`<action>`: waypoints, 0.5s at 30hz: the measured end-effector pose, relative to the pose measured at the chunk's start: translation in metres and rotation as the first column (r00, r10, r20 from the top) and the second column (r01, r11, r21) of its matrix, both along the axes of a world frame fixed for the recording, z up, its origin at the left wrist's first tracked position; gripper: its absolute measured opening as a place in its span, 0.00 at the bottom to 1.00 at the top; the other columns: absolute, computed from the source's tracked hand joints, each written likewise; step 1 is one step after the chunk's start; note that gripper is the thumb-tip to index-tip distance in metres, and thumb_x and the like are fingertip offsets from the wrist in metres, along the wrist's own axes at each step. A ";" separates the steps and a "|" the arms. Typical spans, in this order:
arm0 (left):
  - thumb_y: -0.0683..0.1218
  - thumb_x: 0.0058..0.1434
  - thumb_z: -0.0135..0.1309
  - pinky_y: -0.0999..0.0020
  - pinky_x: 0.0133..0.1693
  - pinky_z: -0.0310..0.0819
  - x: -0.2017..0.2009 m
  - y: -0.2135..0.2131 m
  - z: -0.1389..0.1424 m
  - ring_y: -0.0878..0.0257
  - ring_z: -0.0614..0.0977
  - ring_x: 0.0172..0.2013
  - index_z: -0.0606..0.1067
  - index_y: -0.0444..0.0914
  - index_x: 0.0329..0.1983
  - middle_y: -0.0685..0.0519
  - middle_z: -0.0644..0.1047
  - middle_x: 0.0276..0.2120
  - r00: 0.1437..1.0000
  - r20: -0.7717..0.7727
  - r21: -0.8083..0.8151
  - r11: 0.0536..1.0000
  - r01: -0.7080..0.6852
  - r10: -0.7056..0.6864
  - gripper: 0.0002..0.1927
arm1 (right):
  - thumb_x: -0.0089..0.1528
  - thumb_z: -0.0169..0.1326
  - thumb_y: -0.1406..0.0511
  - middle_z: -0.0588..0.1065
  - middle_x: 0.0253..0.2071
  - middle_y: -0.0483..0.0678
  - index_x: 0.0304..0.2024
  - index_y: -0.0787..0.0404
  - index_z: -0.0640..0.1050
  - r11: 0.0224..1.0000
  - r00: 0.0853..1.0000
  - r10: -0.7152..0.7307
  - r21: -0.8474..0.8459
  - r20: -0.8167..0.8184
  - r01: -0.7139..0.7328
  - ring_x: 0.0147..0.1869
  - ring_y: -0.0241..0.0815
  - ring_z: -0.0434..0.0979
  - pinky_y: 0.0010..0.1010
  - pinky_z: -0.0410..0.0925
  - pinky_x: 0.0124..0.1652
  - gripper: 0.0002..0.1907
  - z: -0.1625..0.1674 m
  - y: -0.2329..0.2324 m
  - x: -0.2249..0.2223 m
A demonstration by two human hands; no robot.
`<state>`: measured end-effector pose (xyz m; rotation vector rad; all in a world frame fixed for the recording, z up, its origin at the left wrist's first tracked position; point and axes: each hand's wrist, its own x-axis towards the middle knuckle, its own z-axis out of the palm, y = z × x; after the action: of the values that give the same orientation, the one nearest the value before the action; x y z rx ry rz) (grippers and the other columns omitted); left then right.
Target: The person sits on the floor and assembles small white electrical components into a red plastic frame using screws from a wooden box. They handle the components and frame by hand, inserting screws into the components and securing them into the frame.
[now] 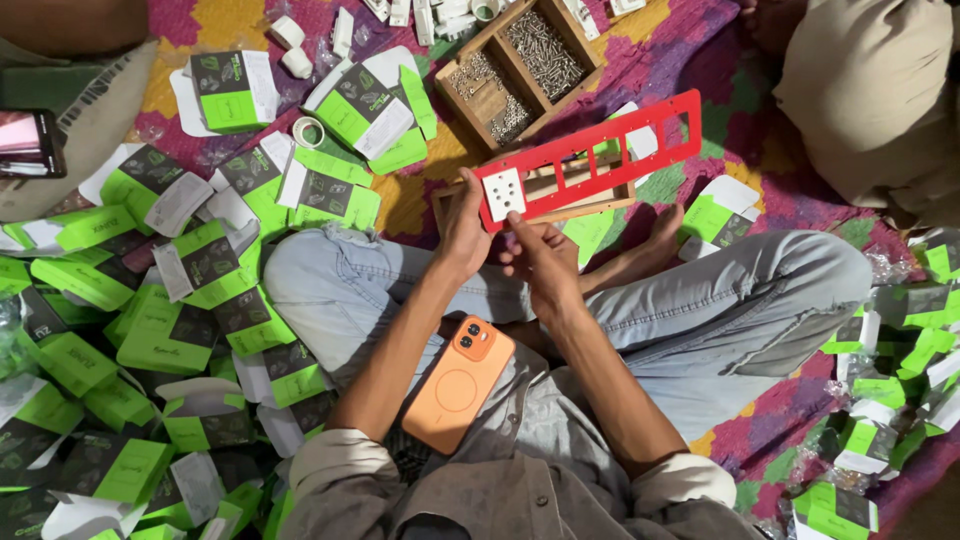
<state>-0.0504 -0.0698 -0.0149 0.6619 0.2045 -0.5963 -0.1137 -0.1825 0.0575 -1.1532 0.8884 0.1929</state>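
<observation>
So the person's sitting cross-legged on a colourful patterned mat (pixel 700 60), and both hands are up on a long red plate (pixel 590 160) with a row of rectangular cutouts, held tilted out over their lap, with its far end angled up toward a wooden tray. The left hand (pixel 462 225) is wrapped around the near end of that plate from the side, thumb up along the edge, fingers curled in behind it, so a closed, firm hold rather than a loose one. A white socket module (pixel 503 192) with a few round holes sits in the cutout at that same near end. The right hand (pixel 540 258) comes in from below with the fingers mostly bunched together, fingertips pressed against the lower corner of the white module and the plate's bottom edge; more of a pinch-and-press than a full grasp, and I can't tell how much of it is actually gripping. Under the plate there's a wooden frame (pixel 560 195) lying on the mat, and just beyond it a wooden compartment tray (pixel 515 65) full of screws. An orange phone (pixel 458 382) rests face down on the person's lap. Green and black cartons (pixel 165 335) are heaped all over the left side, with more on the right.
</observation>
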 end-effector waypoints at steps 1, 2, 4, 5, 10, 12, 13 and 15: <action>0.69 0.71 0.35 0.61 0.44 0.78 0.001 -0.002 0.000 0.60 0.81 0.47 0.69 0.35 0.63 0.48 0.78 0.53 1.000 -0.011 -0.032 0.999 -0.012 0.012 0.36 | 0.66 0.62 0.58 0.74 0.29 0.45 0.37 0.63 0.74 1.000 1.000 -0.002 -0.025 0.021 0.003 0.30 0.37 0.76 0.28 0.70 0.29 0.16 0.001 -0.001 -0.001; 0.68 0.72 0.35 0.60 0.52 0.76 0.003 -0.004 0.000 0.60 0.79 0.53 0.68 0.35 0.65 0.47 0.77 0.56 1.000 -0.019 -0.063 0.998 -0.025 0.024 0.36 | 0.66 0.62 0.57 0.74 0.30 0.45 0.38 0.61 0.73 0.999 0.999 -0.004 -0.051 0.044 0.006 0.30 0.36 0.76 0.29 0.70 0.29 0.15 0.002 -0.002 -0.002; 0.67 0.72 0.35 0.57 0.61 0.73 0.007 -0.004 0.000 0.58 0.78 0.60 0.67 0.35 0.67 0.47 0.76 0.60 0.998 -0.025 -0.079 0.995 -0.063 0.061 0.36 | 0.66 0.59 0.55 0.74 0.32 0.43 0.40 0.58 0.72 0.996 0.997 -0.024 -0.089 0.078 0.031 0.31 0.34 0.76 0.29 0.71 0.31 0.15 0.004 -0.006 -0.002; 0.67 0.72 0.35 0.55 0.62 0.72 0.008 -0.003 -0.001 0.57 0.77 0.60 0.67 0.35 0.67 0.47 0.76 0.59 0.996 -0.028 -0.062 0.994 -0.089 0.087 0.36 | 0.66 0.57 0.53 0.76 0.35 0.43 0.42 0.57 0.72 0.993 0.996 -0.043 -0.102 0.082 0.051 0.33 0.33 0.77 0.28 0.72 0.32 0.16 0.004 -0.008 -0.004; 0.68 0.73 0.33 0.52 0.67 0.66 0.017 0.013 -0.003 0.52 0.74 0.65 0.62 0.33 0.69 0.42 0.72 0.64 0.967 0.017 -0.057 0.966 -0.252 0.253 0.38 | 0.65 0.52 0.50 0.73 0.38 0.45 0.46 0.61 0.69 0.990 0.979 -0.140 -0.034 -0.145 0.136 0.35 0.44 0.81 0.38 0.74 0.31 0.22 -0.018 -0.026 -0.005; 0.69 0.73 0.31 0.54 0.70 0.62 0.021 0.026 -0.001 0.51 0.72 0.68 0.62 0.32 0.72 0.38 0.71 0.66 0.963 0.089 -0.089 0.965 -0.246 0.254 0.41 | 0.67 0.51 0.49 0.74 0.40 0.49 0.47 0.69 0.71 0.992 0.967 -0.119 0.019 -0.224 0.127 0.38 0.50 0.84 0.41 0.78 0.34 0.26 -0.039 -0.031 0.007; 0.69 0.72 0.30 0.53 0.70 0.61 0.021 0.029 0.002 0.50 0.71 0.68 0.61 0.33 0.73 0.38 0.70 0.68 0.960 0.092 -0.089 0.963 -0.255 0.263 0.41 | 0.67 0.52 0.52 0.75 0.41 0.53 0.47 0.69 0.70 0.990 0.970 -0.139 -0.064 -0.200 0.129 0.38 0.53 0.84 0.42 0.78 0.35 0.24 -0.049 -0.033 0.009; 0.69 0.71 0.29 0.53 0.71 0.60 0.025 0.036 0.007 0.50 0.69 0.70 0.60 0.33 0.74 0.38 0.67 0.70 0.953 0.111 -0.093 0.957 -0.273 0.283 0.42 | 0.67 0.56 0.58 0.77 0.44 0.61 0.49 0.71 0.68 0.964 0.975 -0.172 -0.227 -0.140 0.137 0.39 0.60 0.82 0.45 0.78 0.37 0.21 -0.066 -0.035 0.017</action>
<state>-0.0251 -0.0335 -0.0077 0.5804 0.1554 -0.2894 -0.0962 -0.2179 -0.0084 -1.2753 1.1578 0.0605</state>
